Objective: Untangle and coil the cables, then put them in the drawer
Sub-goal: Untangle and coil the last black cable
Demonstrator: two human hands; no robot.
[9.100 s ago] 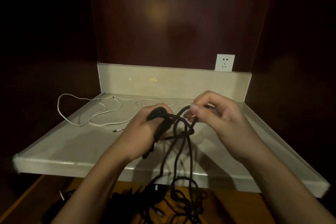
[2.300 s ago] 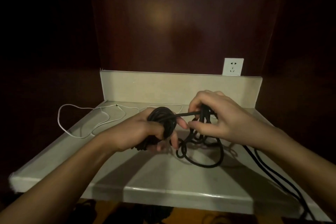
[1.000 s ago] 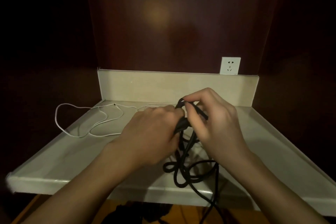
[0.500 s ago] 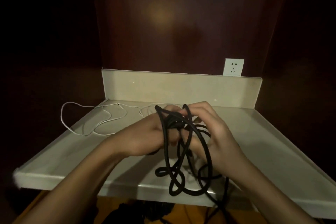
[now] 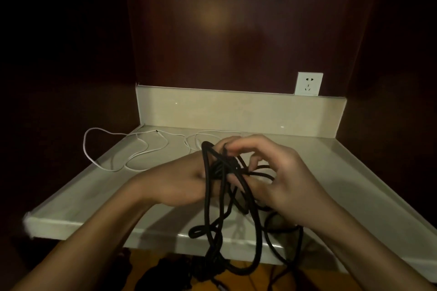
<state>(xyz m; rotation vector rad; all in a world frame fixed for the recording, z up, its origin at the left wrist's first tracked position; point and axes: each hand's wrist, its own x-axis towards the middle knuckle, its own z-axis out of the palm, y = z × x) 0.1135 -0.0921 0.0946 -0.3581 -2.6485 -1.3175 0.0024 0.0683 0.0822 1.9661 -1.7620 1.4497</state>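
Observation:
A thick black cable (image 5: 208, 198) is bunched between my two hands above the pale countertop (image 5: 94, 191). My left hand (image 5: 182, 179) grips the wound part of the cable. My right hand (image 5: 281, 177) holds loose strands, with thumb and fingers curled round them. Long black loops hang down past the counter's front edge toward the dark floor. A thin white cable (image 5: 132, 146) lies spread in loose loops on the counter's far left, partly hanging over the left edge.
A low pale backsplash (image 5: 236, 108) closes the counter's far side, with a white wall socket (image 5: 308, 84) above it at the right. Dark wood panels stand behind and beside. More black cable (image 5: 170, 271) lies on the orange-brown floor below the front edge.
The hands have drawn together over the black bundle. The loops now hang lower, over the front edge. The right hand's fingers have opened slightly around the strands.

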